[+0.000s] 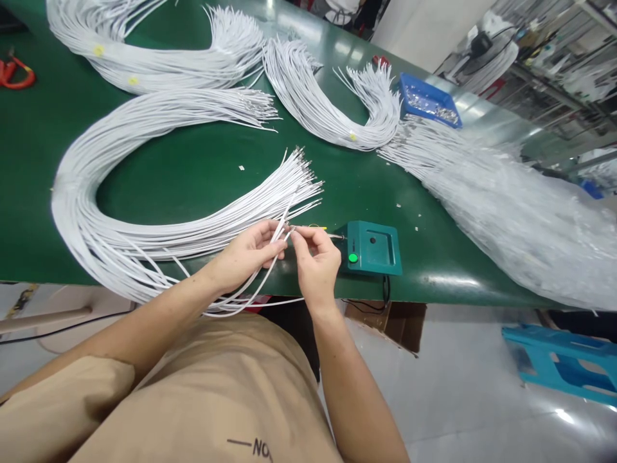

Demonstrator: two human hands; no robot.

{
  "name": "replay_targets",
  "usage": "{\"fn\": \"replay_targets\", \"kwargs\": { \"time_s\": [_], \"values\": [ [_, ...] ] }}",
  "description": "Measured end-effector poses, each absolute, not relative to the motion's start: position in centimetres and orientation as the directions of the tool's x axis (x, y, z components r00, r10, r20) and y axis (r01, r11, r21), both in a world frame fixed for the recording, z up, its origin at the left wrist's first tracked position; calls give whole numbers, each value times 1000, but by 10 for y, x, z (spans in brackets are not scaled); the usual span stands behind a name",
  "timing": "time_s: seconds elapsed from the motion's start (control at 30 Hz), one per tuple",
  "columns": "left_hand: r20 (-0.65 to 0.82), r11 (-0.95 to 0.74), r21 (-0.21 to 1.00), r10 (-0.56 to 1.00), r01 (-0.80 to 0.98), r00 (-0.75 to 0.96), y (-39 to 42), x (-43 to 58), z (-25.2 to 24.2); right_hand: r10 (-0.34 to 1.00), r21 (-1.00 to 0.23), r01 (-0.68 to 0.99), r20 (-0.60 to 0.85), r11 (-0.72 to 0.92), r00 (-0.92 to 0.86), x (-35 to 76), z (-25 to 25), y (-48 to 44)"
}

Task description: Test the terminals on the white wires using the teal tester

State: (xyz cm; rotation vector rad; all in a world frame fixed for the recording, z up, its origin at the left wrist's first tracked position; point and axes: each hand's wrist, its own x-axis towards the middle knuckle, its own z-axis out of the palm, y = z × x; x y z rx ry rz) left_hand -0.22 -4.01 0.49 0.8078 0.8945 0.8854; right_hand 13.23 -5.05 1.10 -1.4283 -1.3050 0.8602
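Note:
My left hand is closed on a few white cables near the table's front edge. Close beside it, my right hand pinches the end of a cable between thumb and finger. Just right of my right hand stands a green device with a bright green button and a thin metal rod pointing toward my fingers. A large curved bundle of white cables lies behind and left of my hands, its metal-tipped ends fanned out above them.
More white cable bundles lie farther back on the green table. A blue tray holds small metal parts. Plastic-covered cables spread rightward. Red-handled scissors lie far left. A blue stool stands on the floor.

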Motion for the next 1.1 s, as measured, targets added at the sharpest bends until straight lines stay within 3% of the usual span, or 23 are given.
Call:
{"fn": "replay_targets", "kwargs": {
  "time_s": [0.1, 0.23, 0.33, 0.4, 0.57, 0.77, 0.87, 1.1],
  "values": [
    [-308, 454, 817, 865, -356, 395, -38, -1, 8, 950, -823, 538, 289, 183, 119, 134, 9, -51],
    [-334, 541, 747, 808, -386, 486, -33, -1, 7, 887, -575, 729, 451, 372, -97, 143, 1, -49],
    [-346, 583, 702, 781, -409, 519, -28, 1, 6, 832, -357, 795, 464, 490, -304, 156, -2, -46],
    [-361, 598, 696, 769, -396, 528, -25, 4, 5, 827, -288, 806, 409, 518, -385, 166, 1, -43],
    [-385, 515, 817, 822, -258, 421, -17, 14, 1, 897, -312, 856, 304, 413, -322, 197, 19, -28],
    [-297, 306, 952, 900, 22, 319, -9, 23, -5, 913, -216, 888, 133, 405, -384, 220, 22, -11],
    [-258, 243, 966, 918, 87, 302, -7, 26, -11, 919, -240, 887, 134, 394, -371, 219, 19, -8],
    [-283, 268, 959, 932, 95, 225, -2, 26, -23, 922, -298, 873, 132, 387, -364, 217, 18, -4]
  ]
}}
